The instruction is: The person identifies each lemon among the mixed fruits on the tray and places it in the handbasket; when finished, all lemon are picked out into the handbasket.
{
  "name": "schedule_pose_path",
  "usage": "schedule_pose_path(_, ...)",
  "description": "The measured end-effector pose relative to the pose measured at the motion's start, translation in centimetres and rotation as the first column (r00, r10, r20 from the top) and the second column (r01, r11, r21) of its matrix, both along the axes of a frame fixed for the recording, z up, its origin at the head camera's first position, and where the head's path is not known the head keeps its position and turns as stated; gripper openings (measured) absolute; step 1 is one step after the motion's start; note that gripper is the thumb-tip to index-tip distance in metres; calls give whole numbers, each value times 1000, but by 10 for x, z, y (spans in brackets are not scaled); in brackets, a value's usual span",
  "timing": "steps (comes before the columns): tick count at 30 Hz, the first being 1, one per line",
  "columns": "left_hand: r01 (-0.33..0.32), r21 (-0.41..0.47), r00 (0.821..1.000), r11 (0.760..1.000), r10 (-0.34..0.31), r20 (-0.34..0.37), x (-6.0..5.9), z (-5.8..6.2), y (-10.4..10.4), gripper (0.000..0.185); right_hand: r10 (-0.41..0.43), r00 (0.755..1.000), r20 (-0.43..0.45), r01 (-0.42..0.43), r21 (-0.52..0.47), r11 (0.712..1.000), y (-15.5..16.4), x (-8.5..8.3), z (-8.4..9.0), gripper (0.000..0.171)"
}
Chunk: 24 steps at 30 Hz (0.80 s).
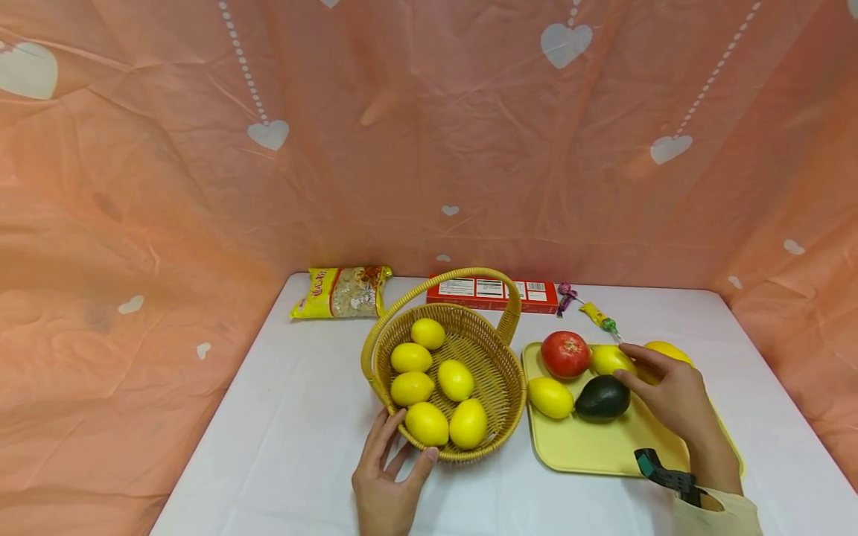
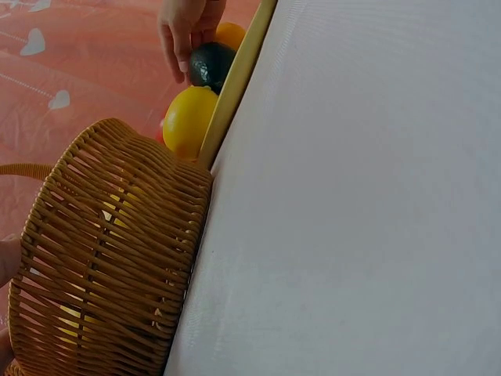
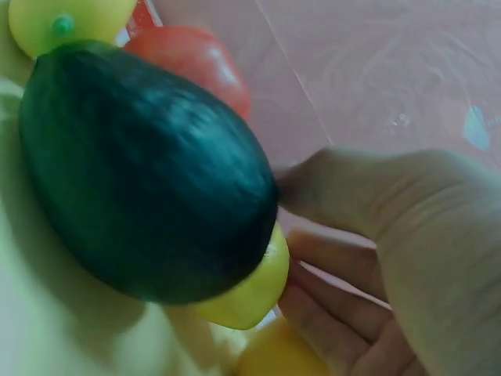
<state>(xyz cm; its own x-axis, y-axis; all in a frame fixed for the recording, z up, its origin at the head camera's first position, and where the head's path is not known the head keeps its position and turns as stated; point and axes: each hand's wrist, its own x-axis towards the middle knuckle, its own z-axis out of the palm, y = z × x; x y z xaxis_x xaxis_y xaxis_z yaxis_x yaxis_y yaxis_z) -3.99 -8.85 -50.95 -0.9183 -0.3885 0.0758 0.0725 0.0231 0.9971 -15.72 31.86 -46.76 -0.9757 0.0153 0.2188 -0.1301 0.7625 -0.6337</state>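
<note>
A woven basket [image 1: 499, 372] with a tall handle holds several lemons [image 1: 427, 423]. My left hand [image 1: 387, 480] grips its near-left rim, thumb and fingers apart along the edge; the left wrist view shows only bits of that hand. To the right, my right hand [image 1: 670, 391] is over a yellow tray [image 1: 590, 454], its thumb and fingertips pinching a lemon [image 1: 610, 359] at the tray's far side. A dark green avocado [image 3: 149, 172] lies just in front of that lemon. Beside them are a red round fruit [image 1: 566, 355] and another lemon [image 1: 550, 397].
A yellow-orange fruit [image 1: 669, 351] is partly hidden behind my right hand. Along the back of the white table [image 1: 268, 447] lie a yellow snack bag [image 1: 343, 292], a red box [image 1: 492, 295] and wrapped lollipops [image 1: 596, 316]. A pink curtain [image 1: 429, 149] hangs behind.
</note>
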Motion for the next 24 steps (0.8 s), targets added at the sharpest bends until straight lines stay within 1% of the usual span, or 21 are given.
schedule_pose_path(4,0,-3,1000,1000,0,-4,-1,0,0,65,3,999,39,-4,20,1000,-9,-4,3,50)
schedule_pose_path(9,-3,-9,1000,1000,3,-7,-1,0,-1,65,-6,993,116,-1,59,998,-15,-13,8,55)
schedule_pose_path(13,-4,-9,1000,1000,4,-4,-1,1,-1,65,8,981,192,-14,33,999,-17,-20,8,61)
schedule_pose_path(16,-5,-9,1000,1000,5,2,-1,1,0,65,3,972,235,-3,-1,1000,-18,-24,5,64)
schedule_pose_path(18,-6,-10,1000,1000,7,4,0,2,0,65,-11,969,248,15,-16,1000,-20,-26,3,64)
schedule_pose_path(21,-7,-10,1000,1000,7,7,0,2,0,65,-29,971,238,37,-30,999,-21,-26,1,62)
schedule_pose_path(24,-10,-11,1000,1000,10,4,-1,1,1,65,-45,982,184,50,-24,998,-22,-25,1,59)
